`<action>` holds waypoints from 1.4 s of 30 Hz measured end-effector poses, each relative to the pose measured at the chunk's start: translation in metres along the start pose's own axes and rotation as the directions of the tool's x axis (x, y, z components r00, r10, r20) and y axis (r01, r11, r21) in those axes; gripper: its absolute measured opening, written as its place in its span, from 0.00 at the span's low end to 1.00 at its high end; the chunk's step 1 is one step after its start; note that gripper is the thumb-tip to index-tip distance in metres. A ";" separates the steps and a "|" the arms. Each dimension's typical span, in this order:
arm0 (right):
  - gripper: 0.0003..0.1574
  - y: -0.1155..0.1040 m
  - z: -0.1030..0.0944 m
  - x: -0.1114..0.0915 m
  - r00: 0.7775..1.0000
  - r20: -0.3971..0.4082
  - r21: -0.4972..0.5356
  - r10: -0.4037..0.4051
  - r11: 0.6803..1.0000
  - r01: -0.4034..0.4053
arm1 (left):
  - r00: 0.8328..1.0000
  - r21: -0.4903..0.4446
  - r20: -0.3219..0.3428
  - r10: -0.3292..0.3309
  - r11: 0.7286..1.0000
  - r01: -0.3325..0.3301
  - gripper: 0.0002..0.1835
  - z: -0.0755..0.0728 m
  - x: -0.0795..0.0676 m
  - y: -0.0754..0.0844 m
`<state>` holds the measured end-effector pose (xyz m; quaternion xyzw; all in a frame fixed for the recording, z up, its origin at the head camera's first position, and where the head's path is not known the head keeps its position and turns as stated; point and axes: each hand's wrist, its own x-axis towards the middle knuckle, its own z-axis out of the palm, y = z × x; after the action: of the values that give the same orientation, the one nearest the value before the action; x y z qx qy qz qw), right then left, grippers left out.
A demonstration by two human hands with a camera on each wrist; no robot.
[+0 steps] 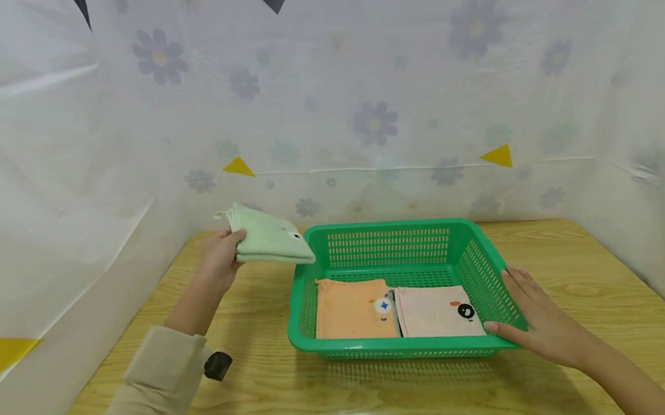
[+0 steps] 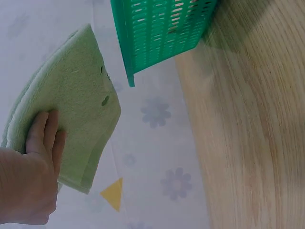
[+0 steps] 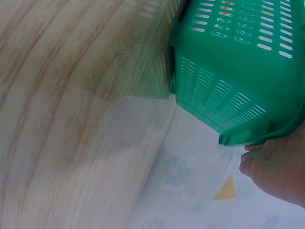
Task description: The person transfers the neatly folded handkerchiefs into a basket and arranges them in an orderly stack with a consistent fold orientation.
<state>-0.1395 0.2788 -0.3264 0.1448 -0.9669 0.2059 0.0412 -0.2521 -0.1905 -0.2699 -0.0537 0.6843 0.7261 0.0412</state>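
My left hand (image 1: 220,257) grips a folded light-green towel (image 1: 267,234) by its left end, thumb on top, and holds it raised beside the basket's left rim. In the left wrist view, the fingers (image 2: 46,131) lie against the terry side of the towel (image 2: 76,95). A green plastic basket (image 1: 388,342) sits on the table. Inside it, a folded orange towel (image 1: 348,309) and a folded pale pink towel (image 1: 429,310) lie side by side. My right hand (image 1: 546,324) holds the basket's right rim near the front corner; the right wrist view shows it at the rim (image 3: 271,136).
A small black object (image 1: 218,366) lies on the wooden table (image 1: 265,398), near the left sleeve. White flower-printed sheeting (image 1: 325,105) encloses the back and sides. The basket's perforated walls stand higher than the towels inside.
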 end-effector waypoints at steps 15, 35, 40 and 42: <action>0.59 -0.003 0.000 -0.001 1.000 0.018 -0.167 0.007 0.986 -0.004 | 0.999 -0.025 0.038 -0.018 1.000 0.019 0.25 0.029 -0.004 -0.011; 0.59 -0.003 -0.002 0.001 1.000 0.017 -0.238 -0.014 0.971 0.017 | 0.988 -0.033 0.151 -0.012 0.999 0.017 0.24 0.067 -0.021 -0.018; 0.59 -0.003 -0.002 0.002 1.000 0.005 -0.243 -0.023 0.970 0.023 | 0.987 -0.030 0.159 -0.012 0.999 0.017 0.22 0.076 -0.024 -0.021; 0.59 -0.003 -0.002 0.002 1.000 0.001 -0.247 -0.027 0.969 0.026 | 0.987 -0.025 0.162 -0.014 1.000 0.018 0.22 0.080 -0.025 -0.022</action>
<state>-0.1404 0.2769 -0.3231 0.1512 -0.9830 0.0833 0.0626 -0.2262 -0.1084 -0.2841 -0.0006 0.6687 0.7365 0.1016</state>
